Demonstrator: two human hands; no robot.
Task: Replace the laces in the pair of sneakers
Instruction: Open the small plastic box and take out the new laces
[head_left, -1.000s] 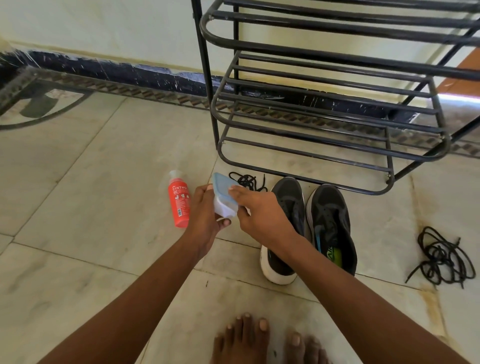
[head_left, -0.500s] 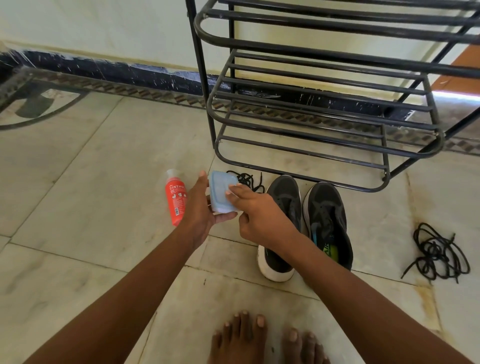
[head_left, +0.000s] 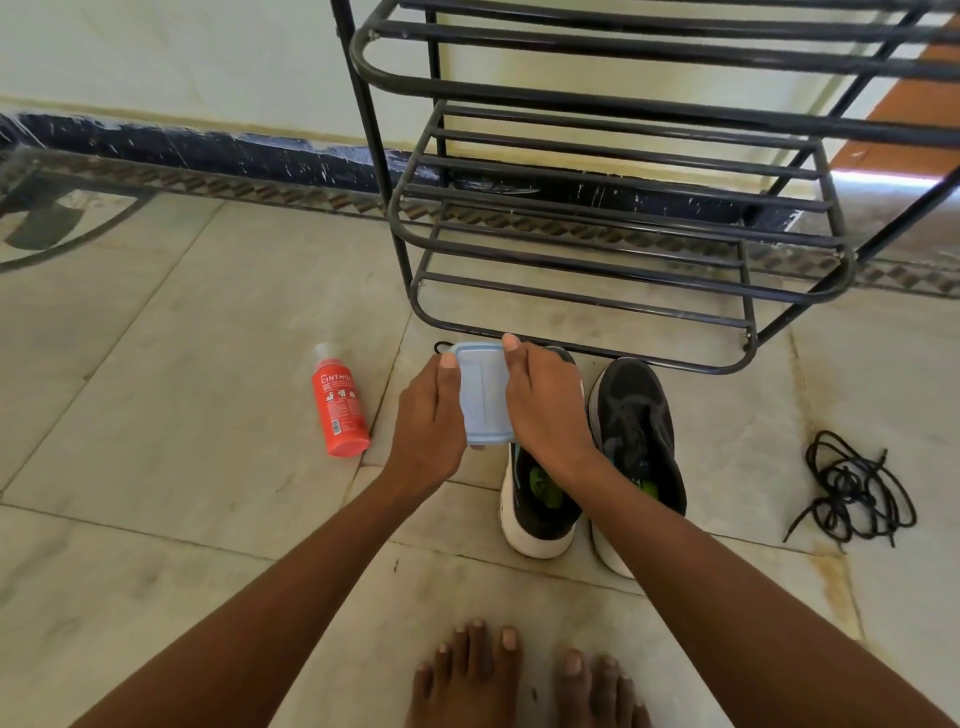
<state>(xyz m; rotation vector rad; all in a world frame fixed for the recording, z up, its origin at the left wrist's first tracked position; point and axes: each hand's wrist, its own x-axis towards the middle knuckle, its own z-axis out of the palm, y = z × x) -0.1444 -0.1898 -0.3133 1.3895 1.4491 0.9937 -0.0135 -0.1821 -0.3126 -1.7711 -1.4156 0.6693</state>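
Two black sneakers with white soles stand side by side on the tiled floor, the left sneaker (head_left: 540, 512) partly hidden by my right wrist, the right sneaker (head_left: 636, 431) in full view. Neither shows a lace. My left hand (head_left: 428, 421) and my right hand (head_left: 545, 410) both grip a small light-blue lidded box (head_left: 482, 395), held flat above the left sneaker's toe. A tangle of black laces (head_left: 852, 491) lies on the floor at the right. A bit of another black lace (head_left: 441, 347) peeks out behind the box.
A red spray bottle (head_left: 338, 410) lies on the floor to the left of my hands. A black metal shoe rack (head_left: 623, 218) stands against the wall just behind the sneakers. My bare feet (head_left: 519, 675) are at the bottom edge.
The blue box has turned from tilted on its side to flat, lid up, and both hands now clasp its long sides. The hands sit slightly further right, over the left sneaker.
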